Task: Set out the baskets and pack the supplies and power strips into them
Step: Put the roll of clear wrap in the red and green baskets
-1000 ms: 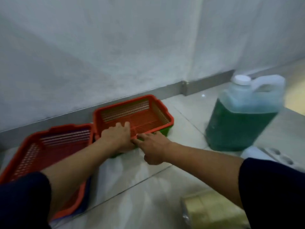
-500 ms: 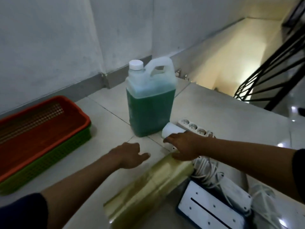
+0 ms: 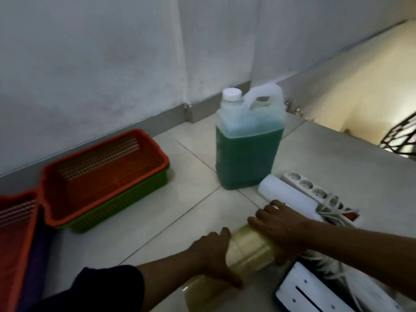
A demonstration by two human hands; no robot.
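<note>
A long yellowish roll of clear film [image 3: 249, 248] lies on the tiled floor in front of me. My left hand [image 3: 213, 255] grips its near part and my right hand [image 3: 279, 228] clasps its far end. A red basket [image 3: 105, 170] sits nested in a green one [image 3: 126, 201] by the wall at the left. Another red basket [image 3: 15, 233] shows at the left edge. A white roll [image 3: 283, 197] and a white power strip [image 3: 315, 190] lie right of my right hand.
A clear jug of green liquid [image 3: 247, 149] with a white cap stands behind the rolls. A white plate with holes [image 3: 310, 291] and tangled white cables [image 3: 331, 264] lie at the lower right. A stair drop and black railing [image 3: 398, 136] are at the far right.
My view swung from the baskets to the supplies. Both hands left the red basket's rim, reached toward the rolls, and now hold the yellowish roll.
</note>
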